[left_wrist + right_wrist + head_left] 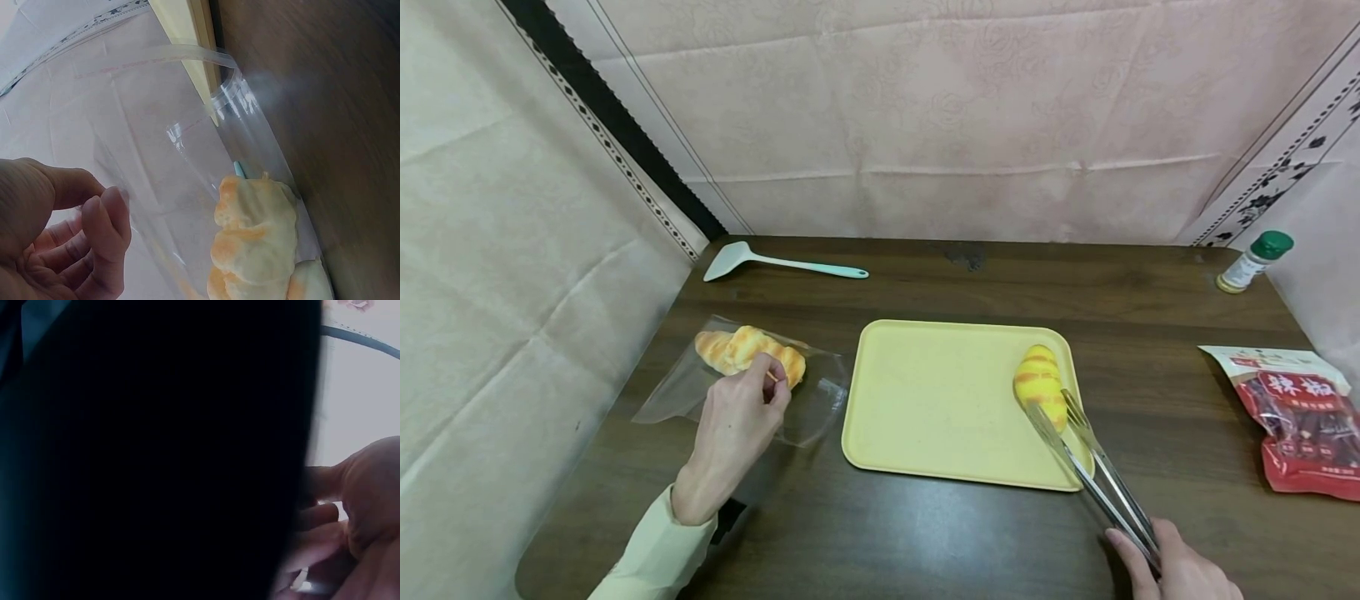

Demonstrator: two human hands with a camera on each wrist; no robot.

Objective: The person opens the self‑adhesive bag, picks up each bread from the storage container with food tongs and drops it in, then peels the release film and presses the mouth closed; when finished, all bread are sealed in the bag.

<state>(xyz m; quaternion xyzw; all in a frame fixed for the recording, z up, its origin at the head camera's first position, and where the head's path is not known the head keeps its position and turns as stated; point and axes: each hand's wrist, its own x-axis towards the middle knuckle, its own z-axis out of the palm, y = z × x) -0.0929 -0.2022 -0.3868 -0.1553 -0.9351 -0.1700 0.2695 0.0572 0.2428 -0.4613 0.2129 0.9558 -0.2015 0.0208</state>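
A clear plastic bag holding bread pieces lies on the left of the table. My left hand pinches the bag's upper film between thumb and fingertips; in the left wrist view the hand lifts the film beside the bread. My right hand grips metal tongs, whose tips are at the lower end of a yellow bread roll on the right of the yellow tray. In the right wrist view, something dark hides much of the right hand.
A pale turquoise spatula lies at the table's back left. On the right are a green-capped bottle, lying tilted near the back edge, and a red-and-white food packet. Cloth hangs behind the table.
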